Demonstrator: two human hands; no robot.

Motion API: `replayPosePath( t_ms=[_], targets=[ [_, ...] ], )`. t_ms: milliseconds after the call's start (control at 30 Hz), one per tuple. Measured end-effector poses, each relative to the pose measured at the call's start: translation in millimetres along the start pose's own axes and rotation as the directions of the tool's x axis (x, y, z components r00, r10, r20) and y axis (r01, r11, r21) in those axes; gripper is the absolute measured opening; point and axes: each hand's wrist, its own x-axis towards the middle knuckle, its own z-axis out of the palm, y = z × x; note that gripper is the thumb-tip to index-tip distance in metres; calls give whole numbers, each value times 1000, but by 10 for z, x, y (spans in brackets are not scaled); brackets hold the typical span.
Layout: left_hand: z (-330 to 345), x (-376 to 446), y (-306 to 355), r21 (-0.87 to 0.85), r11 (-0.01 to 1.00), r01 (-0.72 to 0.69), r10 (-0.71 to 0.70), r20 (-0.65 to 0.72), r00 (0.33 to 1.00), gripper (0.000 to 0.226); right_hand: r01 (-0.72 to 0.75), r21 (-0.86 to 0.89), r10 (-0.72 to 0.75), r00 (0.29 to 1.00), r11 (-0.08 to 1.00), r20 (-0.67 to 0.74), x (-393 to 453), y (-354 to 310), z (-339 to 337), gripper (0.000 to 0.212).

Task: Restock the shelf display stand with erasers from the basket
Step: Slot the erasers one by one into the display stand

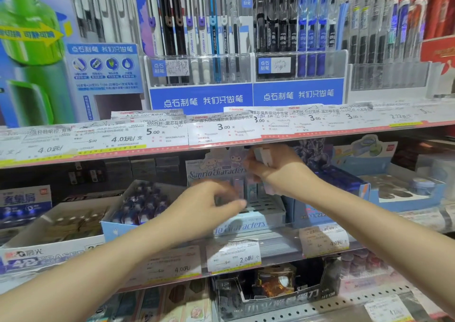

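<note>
The Sanrio Characters display stand (248, 223) sits on the middle shelf, pale blue with slotted rows; a few erasers (251, 188) stand upright in its back row. My right hand (275, 171) is raised in front of the stand's header card and is shut on a small stack of pale erasers (262, 155). My left hand (209, 203) hovers over the stand's left front, fingers pinched together; motion blur hides whether an eraser is between them. The basket is out of view.
A box of blue-purple items (140, 203) stands left of the stand, and a 4B eraser carton (49, 233) further left. A blue tray with round tape items (403, 188) is on the right. Price tags line the shelf edges; pens fill the upper shelf.
</note>
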Motion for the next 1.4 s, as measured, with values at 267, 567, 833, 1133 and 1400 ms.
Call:
replayPosePath(
  t_ms=[267, 567, 833, 1133, 1400],
  targets=[
    [52, 196, 276, -565, 819, 101, -211, -132, 969, 34, -333, 629, 273, 942, 703, 193, -159, -226, 62, 25],
    [-32, 108, 213, -486, 855, 183, -221, -21, 975, 21, -273, 468, 204, 960, 841, 194, -248, -251, 88, 15],
    [-152, 90, 123, -747, 635, 195, -270, 23, 963, 8, -292, 595, 196, 955, 749, 222, -195, -250, 62, 15],
    [-309, 80, -44, -677, 709, 198, -288, -21, 957, 15, -479, 267, 426, 874, 836, 234, -275, -203, -100, 23],
    [-320, 90, 79, -505, 836, 217, -240, 21, 971, 20, -177, 236, 96, 942, 955, 320, -232, -347, -79, 12]
  ],
)
